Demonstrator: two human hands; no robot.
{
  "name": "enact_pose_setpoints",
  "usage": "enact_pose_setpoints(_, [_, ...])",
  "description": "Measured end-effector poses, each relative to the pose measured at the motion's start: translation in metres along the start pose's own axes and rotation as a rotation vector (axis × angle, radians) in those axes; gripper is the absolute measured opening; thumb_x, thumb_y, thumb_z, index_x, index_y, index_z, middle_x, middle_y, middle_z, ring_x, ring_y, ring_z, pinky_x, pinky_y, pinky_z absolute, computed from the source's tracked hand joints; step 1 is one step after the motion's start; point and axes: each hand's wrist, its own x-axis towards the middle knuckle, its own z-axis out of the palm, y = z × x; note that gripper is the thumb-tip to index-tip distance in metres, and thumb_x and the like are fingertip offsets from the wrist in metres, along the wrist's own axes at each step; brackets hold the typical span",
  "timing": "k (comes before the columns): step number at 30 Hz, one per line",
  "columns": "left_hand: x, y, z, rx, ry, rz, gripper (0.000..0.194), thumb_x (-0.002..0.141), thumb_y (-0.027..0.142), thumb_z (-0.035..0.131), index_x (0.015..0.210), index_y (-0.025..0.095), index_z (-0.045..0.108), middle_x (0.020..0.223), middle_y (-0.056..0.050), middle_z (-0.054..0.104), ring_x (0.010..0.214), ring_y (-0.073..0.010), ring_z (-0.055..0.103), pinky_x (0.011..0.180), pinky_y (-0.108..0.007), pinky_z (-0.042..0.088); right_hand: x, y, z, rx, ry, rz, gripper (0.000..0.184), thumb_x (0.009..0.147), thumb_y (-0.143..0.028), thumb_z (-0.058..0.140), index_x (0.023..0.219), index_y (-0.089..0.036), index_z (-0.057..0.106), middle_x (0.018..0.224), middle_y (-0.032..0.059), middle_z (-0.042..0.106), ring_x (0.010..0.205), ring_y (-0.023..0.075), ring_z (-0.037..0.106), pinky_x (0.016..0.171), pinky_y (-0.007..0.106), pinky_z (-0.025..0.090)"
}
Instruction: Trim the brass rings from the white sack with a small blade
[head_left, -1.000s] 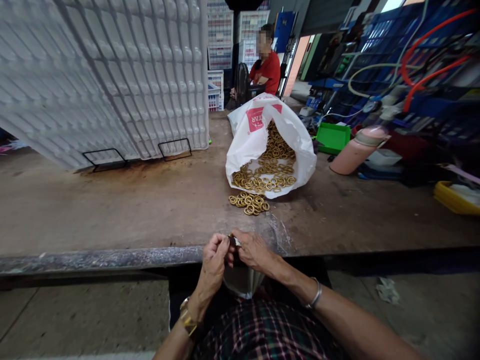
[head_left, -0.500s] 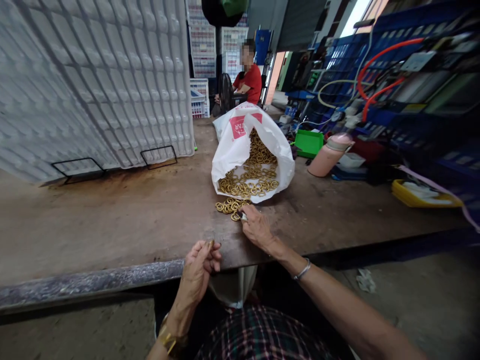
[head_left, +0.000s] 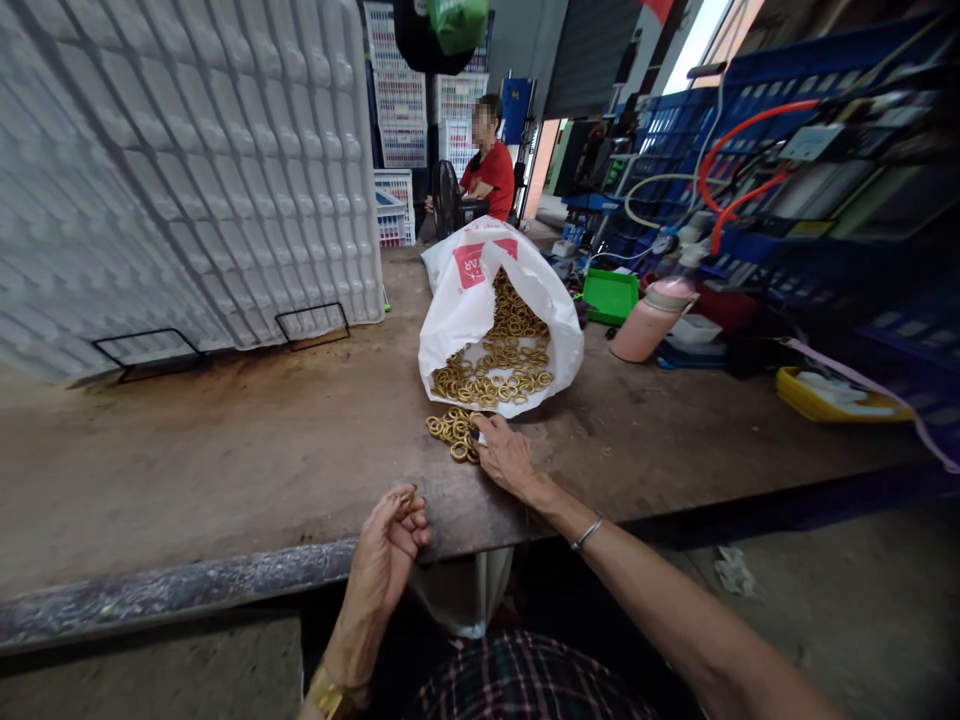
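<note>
A white plastic bag (head_left: 461, 300) lies open on the brown worktable (head_left: 225, 440), full of gold-coloured rings (head_left: 499, 365). A small heap of the same rings (head_left: 452, 432) has spilled out in front of it. My right hand (head_left: 506, 455) reaches forward onto the table, its fingertips pinched at the edge of that heap, with something small and pale at the fingers. My left hand (head_left: 386, 545) stays at the table's near edge, fingers curled, a ring pinched at the fingertips.
A large white moulded panel (head_left: 187, 170) leans on wire stands at the back left. A person in a red shirt (head_left: 487, 170) sits beyond the bag. A green tray (head_left: 611, 295), a pink flask (head_left: 649, 320) and a yellow tray (head_left: 825, 395) are on the right.
My hands were together at the table edge, working on a small piece. The right hand has since reached out to the loose rings; the left stayed back with a ring.
</note>
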Motion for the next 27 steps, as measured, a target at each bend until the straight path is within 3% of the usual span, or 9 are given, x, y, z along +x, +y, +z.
enact_pose_setpoints(5, [0.002,-0.001,-0.004,-0.041,0.029,-0.007,0.02,0.065,0.027,0.071,0.073,0.012,0.06,0.071,-0.005,0.063,0.061,-0.0121,0.057,0.048,-0.021,0.041,-0.01,-0.017,-0.002,0.031,-0.099,-0.189,0.034,0.083,-0.026,0.046,0.116,-0.023,0.048,0.108,0.006,0.05,0.077,0.0157,0.054,0.063,0.026,0.038])
enact_pose_setpoints(8, [0.002,-0.001,-0.005,-0.063,0.036,-0.009,0.02,0.065,0.028,0.071,0.067,0.013,0.058,0.072,-0.005,0.064,0.062,-0.0135,0.058,0.047,-0.021,0.041,-0.008,-0.018,0.0,0.086,-0.071,-0.279,0.031,0.083,-0.025,0.046,0.114,-0.024,0.05,0.109,0.0055,0.05,0.082,0.0157,0.054,0.064,0.024,0.039])
enact_pose_setpoints(12, [0.002,-0.001,-0.005,-0.062,0.064,-0.013,0.022,0.064,0.029,0.072,0.065,0.013,0.056,0.071,-0.006,0.064,0.062,-0.0144,0.058,0.047,-0.022,0.042,0.009,-0.011,0.001,0.125,0.04,-0.153,0.028,0.085,-0.025,0.043,0.111,-0.021,0.053,0.107,0.0063,0.052,0.087,0.016,0.054,0.071,0.024,0.041])
enact_pose_setpoints(16, [0.003,-0.001,-0.001,-0.033,0.085,-0.001,0.025,0.061,0.029,0.075,0.063,0.013,0.055,0.066,-0.003,0.062,0.056,-0.0115,0.055,0.045,-0.021,0.04,0.026,-0.009,0.005,0.046,0.017,-0.042,0.032,0.083,-0.027,0.045,0.114,-0.022,0.052,0.108,0.0063,0.053,0.082,0.0171,0.057,0.069,0.027,0.042])
enact_pose_setpoints(21, [0.0,-0.002,0.002,0.021,0.107,0.009,0.032,0.053,0.033,0.079,0.066,0.014,0.057,0.064,0.0,0.06,0.053,-0.009,0.052,0.044,-0.019,0.039,0.021,-0.016,0.006,-0.007,0.001,-0.078,0.032,0.08,-0.025,0.045,0.112,-0.026,0.052,0.109,0.0051,0.053,0.079,0.0171,0.058,0.064,0.027,0.043])
enact_pose_setpoints(24, [0.003,-0.001,-0.01,0.098,0.219,-0.027,0.046,0.038,0.036,0.085,0.07,0.016,0.06,0.065,-0.001,0.063,0.056,-0.0117,0.055,0.046,-0.022,0.044,0.012,-0.017,0.007,0.006,0.004,-0.11,0.025,0.08,-0.024,0.044,0.102,-0.023,0.055,0.104,0.0054,0.055,0.077,0.0169,0.058,0.059,0.027,0.043])
enact_pose_setpoints(27, [0.023,-0.002,-0.028,0.215,0.3,-0.124,0.053,0.026,0.035,0.086,0.07,0.019,0.061,0.064,-0.002,0.065,0.06,-0.0186,0.059,0.052,-0.031,0.049,0.012,-0.012,0.015,0.026,0.043,-0.151,0.021,0.078,-0.028,0.046,0.095,-0.022,0.056,0.095,0.0039,0.057,0.068,0.0162,0.057,0.052,0.026,0.043])
